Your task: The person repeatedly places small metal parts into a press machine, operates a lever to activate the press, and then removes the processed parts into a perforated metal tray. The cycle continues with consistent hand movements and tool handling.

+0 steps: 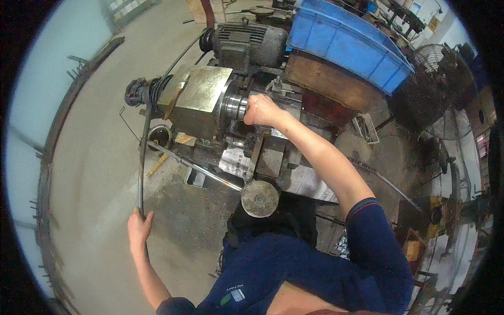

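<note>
My left hand (pixel 139 227) is closed round the lower end of a long metal lever (pixel 141 184), which rises to the pulley end of a small lathe-like machine. My right hand (pixel 261 110) is a closed fist against the shiny steel spindle nose (pixel 234 106). Whatever lies inside that fist is hidden. A flat brass-coloured sheet (pixel 202 86) covers the headstock, with a brush-like tool (pixel 177 95) lying on it. Close to my body, a round metal disc (pixel 260 199) stands at the near side of the machine, and a shiny rod (pixel 210 174) runs to it.
Behind the machine sits a dark electric motor (pixel 247 44). A large blue crate (pixel 346 44) rests on a wooden box (pixel 331 79) at the back right. Farther right is a big fan (pixel 441 94). Newspaper (pixel 310 182) lies over the machine bed.
</note>
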Demonstrator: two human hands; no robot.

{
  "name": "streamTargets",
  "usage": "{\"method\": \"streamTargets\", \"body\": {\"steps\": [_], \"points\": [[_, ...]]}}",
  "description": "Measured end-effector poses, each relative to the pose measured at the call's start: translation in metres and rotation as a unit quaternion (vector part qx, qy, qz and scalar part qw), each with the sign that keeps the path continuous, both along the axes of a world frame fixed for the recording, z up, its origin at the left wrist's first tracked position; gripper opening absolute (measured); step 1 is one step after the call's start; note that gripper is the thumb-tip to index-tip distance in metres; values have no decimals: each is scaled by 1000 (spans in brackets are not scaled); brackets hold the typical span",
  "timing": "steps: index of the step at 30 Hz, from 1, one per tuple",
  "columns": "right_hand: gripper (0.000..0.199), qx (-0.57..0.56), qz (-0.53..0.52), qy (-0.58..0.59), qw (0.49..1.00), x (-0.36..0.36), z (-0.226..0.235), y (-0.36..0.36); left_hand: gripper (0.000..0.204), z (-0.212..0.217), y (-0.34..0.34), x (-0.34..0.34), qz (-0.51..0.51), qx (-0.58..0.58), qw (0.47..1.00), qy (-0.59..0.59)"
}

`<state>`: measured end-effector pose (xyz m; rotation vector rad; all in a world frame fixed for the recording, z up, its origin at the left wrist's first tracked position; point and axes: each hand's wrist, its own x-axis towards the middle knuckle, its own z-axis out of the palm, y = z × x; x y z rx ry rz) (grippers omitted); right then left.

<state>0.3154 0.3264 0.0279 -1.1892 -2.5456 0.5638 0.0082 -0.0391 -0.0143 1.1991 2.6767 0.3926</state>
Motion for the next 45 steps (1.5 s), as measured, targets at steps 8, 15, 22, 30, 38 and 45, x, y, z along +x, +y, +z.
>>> {"method": "streamTargets", "body": {"steps": [8,15,22,30,38,45], "points": [[23,-23,-86,69,994,0,17,-10,19,-32,16,-65,-9,-58,978,202],[24,-23,-131,69,989,-3,16,-10,8,-26,34,-215,-40,-94,922,374],[22,43,-42,128,990,52,31,-31,21,-40,50,-192,14,131,966,222],[19,61,-242,98,963,242,16,-94,36,-221,131,-31,-106,40,983,-146],[28,63,-414,20,908,414,-38,-166,33,-152,183,-4,-246,-246,926,149],[54,-58,-579,-293,759,546,-93,-174,39,-155,151,-41,-158,-17,985,-60]]}}
